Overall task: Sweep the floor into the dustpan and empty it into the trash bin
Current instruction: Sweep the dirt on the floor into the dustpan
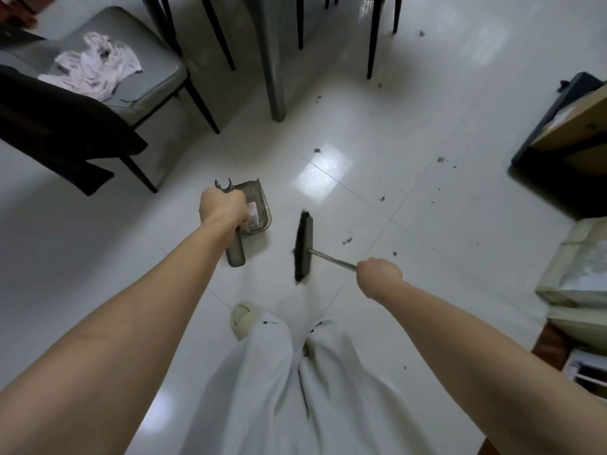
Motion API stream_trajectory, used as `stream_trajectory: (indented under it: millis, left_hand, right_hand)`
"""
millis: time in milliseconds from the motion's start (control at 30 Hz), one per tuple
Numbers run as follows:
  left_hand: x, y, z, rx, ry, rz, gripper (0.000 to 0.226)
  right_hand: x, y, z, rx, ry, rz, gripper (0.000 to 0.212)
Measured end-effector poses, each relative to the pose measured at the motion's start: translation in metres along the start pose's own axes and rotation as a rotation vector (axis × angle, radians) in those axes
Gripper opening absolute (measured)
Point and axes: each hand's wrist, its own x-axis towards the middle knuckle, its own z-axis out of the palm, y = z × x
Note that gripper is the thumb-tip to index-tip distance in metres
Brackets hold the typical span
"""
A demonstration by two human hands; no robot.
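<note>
Grey translucent plastic dustpan (pixel 254 210), gripped by left hand (pixel 221 205), holds some debris; right hand (pixel 379 272) grips black-bristled broom (pixel 303 246). Dark dust clumps (pixel 347 240) remain on white tiled floor (pixel 427 208); emptying not yet done.

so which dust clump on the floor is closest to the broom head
The clump just right of the broom head, near the tile joint. The other clumps lie farther off, toward the table legs and the boxes.

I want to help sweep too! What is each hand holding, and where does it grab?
The left hand grips the dustpan by the top of its upright handle. The right hand grips the broom by its metal handle.
</note>
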Motion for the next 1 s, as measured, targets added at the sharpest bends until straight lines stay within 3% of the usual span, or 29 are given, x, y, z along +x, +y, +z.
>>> stream_trajectory:
  millis: [267, 600, 767, 1000]
  left_hand:
    - [0.029, 0.019, -0.048, -0.05, 0.007, -0.015, 0.015]
    - [0.118, 0.051, -0.125, -0.16, -0.089, -0.085, 0.023]
    - [0.157, 0.071, -0.122, -0.102, -0.158, -0.115, 0.023]
    - [0.198, 0.106, -0.083, -0.061, -0.202, -0.256, 0.021]
  right_hand:
    - [-0.003, 0.002, -0.044, 0.0, 0.114, 0.022, 0.038]
    - [0.047, -0.109, -0.118, 0.245, 0.192, 0.008, 0.048]
    - [0.084, -0.143, -0.165, 0.309, 0.169, -0.024, 0.046]
    - [0.203, -0.179, -0.269, 0.31, 0.051, -0.084, 0.04]
